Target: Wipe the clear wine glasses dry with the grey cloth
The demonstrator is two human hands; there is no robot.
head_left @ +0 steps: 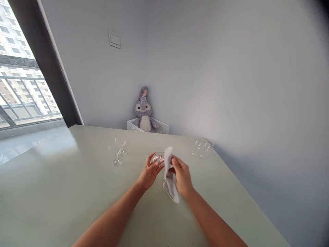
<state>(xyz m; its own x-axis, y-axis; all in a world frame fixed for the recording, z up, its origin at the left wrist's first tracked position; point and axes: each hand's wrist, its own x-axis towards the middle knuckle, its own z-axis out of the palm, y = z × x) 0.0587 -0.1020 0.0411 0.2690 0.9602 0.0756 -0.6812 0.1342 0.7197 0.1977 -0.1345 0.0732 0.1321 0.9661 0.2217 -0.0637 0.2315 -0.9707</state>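
Near the middle of the table, my left hand [151, 171] has its fingers wrapped round a clear glass [157, 158], which is tilted on its side. Just to the right, my right hand [180, 172] pinches a white cloth [168, 161]. The cloth's upper part stands close to the end of the glass, and its lower part hangs down toward the table. Whether cloth and glass touch is hard to tell. My right fingertips are partly behind the cloth.
Clear stemmed glasses [117, 162] stand on the pale table [77, 192] at the left. More glasses [197, 144] are near the right back edge. Behind the table, a plush toy [145, 121] sits in a white perforated basket [132, 126] against the wall.
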